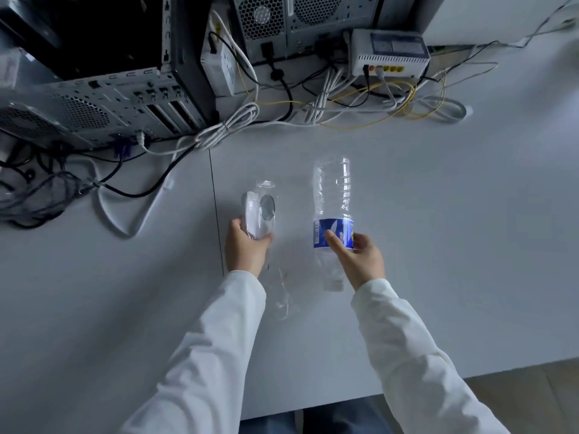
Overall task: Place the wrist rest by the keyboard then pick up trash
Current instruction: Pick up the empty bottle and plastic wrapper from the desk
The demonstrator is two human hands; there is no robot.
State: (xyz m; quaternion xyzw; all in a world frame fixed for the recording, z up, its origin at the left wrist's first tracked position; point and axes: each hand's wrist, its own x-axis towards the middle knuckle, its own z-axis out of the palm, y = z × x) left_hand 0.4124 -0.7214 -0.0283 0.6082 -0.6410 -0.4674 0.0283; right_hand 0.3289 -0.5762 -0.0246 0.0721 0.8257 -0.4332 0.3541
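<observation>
Over a pale grey desk (438, 245), the left hand (246, 249) grips a crumpled clear plastic bottle (260, 211), while the right hand (360, 258) holds a clear plastic bottle with a blue label (333, 198) around that label. Open computer towers (103, 89), a white router box (390, 54) and tangled white, black and yellow cables (313, 108) crowd the desk's far edge.

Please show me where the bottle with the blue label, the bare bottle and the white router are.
Labelled bottle (334, 195): head view, on its clear ribbed body.
Bare bottle (261, 214): head view, on its crumpled clear body.
Router (390, 53): head view, on its top.
</observation>
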